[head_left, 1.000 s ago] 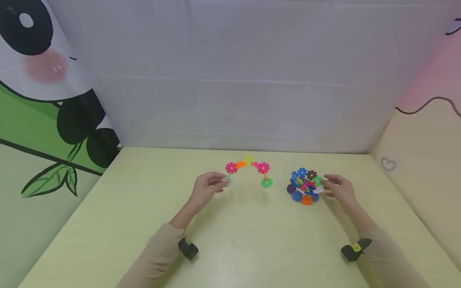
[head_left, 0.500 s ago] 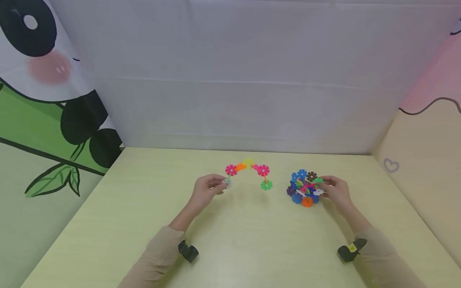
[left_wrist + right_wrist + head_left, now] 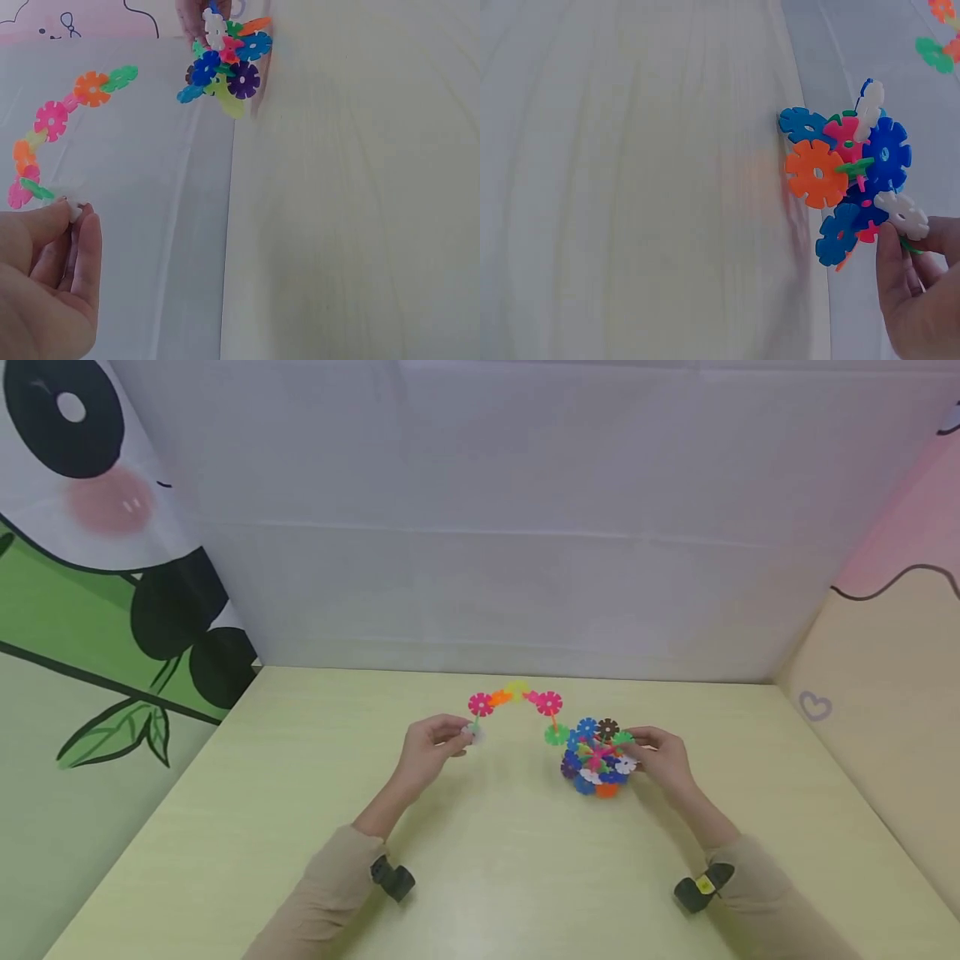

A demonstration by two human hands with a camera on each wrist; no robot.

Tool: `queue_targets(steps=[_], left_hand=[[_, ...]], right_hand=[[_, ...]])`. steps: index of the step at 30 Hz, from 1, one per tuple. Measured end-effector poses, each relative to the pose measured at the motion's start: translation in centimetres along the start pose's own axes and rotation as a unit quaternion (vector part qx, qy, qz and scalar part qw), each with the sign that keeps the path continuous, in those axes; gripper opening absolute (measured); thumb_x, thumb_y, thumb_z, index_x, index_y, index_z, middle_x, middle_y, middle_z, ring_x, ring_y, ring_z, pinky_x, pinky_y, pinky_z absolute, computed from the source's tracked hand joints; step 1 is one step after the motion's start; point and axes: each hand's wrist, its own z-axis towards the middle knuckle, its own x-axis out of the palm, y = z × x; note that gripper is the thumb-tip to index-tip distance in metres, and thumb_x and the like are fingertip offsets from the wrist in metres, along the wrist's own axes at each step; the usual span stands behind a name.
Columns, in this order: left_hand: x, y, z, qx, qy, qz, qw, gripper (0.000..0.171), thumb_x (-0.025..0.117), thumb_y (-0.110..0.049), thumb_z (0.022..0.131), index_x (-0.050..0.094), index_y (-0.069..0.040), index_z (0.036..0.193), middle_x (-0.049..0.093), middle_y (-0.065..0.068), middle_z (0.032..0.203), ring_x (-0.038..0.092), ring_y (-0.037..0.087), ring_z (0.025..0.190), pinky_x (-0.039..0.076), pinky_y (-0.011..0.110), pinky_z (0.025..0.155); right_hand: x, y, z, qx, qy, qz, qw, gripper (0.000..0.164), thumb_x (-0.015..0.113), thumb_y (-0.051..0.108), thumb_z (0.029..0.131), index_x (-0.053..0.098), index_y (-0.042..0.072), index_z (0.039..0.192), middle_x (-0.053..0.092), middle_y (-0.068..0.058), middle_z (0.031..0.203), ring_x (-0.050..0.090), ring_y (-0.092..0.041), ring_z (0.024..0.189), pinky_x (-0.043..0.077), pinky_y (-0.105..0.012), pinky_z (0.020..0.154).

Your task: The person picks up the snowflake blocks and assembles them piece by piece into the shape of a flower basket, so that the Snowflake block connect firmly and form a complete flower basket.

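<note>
My left hand [image 3: 433, 750] pinches the white end disc of an arched chain of snowflake discs [image 3: 516, 690], held up over the table. Pink, orange, yellow and green discs make up the chain, and a green one [image 3: 557, 734] hangs at its free right end. On the right, a ball-shaped cluster of interlocked snowflake discs [image 3: 817, 174] in blue, orange, white, pink and brown is pinched at its right side by my right hand [image 3: 660, 763]. In the head view the cluster sits close beside the chain's green end, while the left wrist view [image 3: 229, 71] shows a gap between them.
A pale wood-look table [image 3: 480, 860] spreads under both hands. Behind it rises a grey-white cloth backdrop [image 3: 480, 593]. Printed cartoon panels stand at left [image 3: 97, 635] and right [image 3: 885, 677]. Each sleeve carries a small black wrist camera [image 3: 393, 878].
My right hand has closed in on the cluster and carried it left toward the chain, turning it slightly. My left hand keeps holding the chain, which dipped a little and came back up.
</note>
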Motion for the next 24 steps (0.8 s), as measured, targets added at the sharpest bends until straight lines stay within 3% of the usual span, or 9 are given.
queue_targets(steps=[6, 12, 20, 24], left_hand=[[0.1, -0.7, -0.1, 0.005, -0.015, 0.005, 0.9999, 0.019, 0.060, 0.002, 0.084, 0.060, 0.011, 0.101, 0.064, 0.024, 0.096, 0.064, 0.027, 0.083, 0.054, 0.029, 0.071], [0.0, 1.5, 0.9, 0.012, -0.014, -0.018, 0.9997, 0.020, 0.061, -0.001, 0.084, 0.061, 0.009, 0.102, 0.064, 0.022, 0.097, 0.064, 0.031, 0.087, 0.054, 0.027, 0.070], [0.3, 2.9, 1.5, 0.010, -0.016, -0.017, 0.9997, 0.019, 0.062, -0.006, 0.085, 0.063, 0.004, 0.101, 0.066, 0.018, 0.096, 0.065, 0.025, 0.085, 0.054, 0.027, 0.070], [0.5, 3.0, 1.7, 0.011, -0.012, -0.019, 0.9997, 0.020, 0.063, -0.007, 0.084, 0.063, 0.004, 0.101, 0.066, 0.018, 0.096, 0.065, 0.026, 0.085, 0.054, 0.029, 0.071]], right_hand=[[3.5, 1.1, -0.4, 0.004, 0.020, 0.026, 0.999, 0.028, 0.059, 0.003, 0.085, 0.057, -0.009, 0.110, 0.062, -0.011, 0.089, 0.057, -0.006, 0.065, 0.054, -0.022, 0.061], [6.1, 1.6, -0.9, -0.004, 0.040, 0.048, 0.998, 0.026, 0.060, 0.002, 0.084, 0.058, -0.009, 0.107, 0.061, -0.012, 0.086, 0.058, -0.007, 0.064, 0.055, -0.033, 0.062], [7.5, 1.6, -1.0, -0.006, 0.043, 0.039, 0.998, 0.025, 0.060, 0.003, 0.083, 0.060, -0.008, 0.106, 0.062, -0.015, 0.088, 0.060, -0.011, 0.068, 0.055, -0.034, 0.064], [7.3, 1.6, -0.7, -0.013, 0.066, 0.028, 0.997, 0.028, 0.060, 0.005, 0.084, 0.058, -0.008, 0.108, 0.062, -0.018, 0.092, 0.062, -0.015, 0.070, 0.055, -0.034, 0.064]])
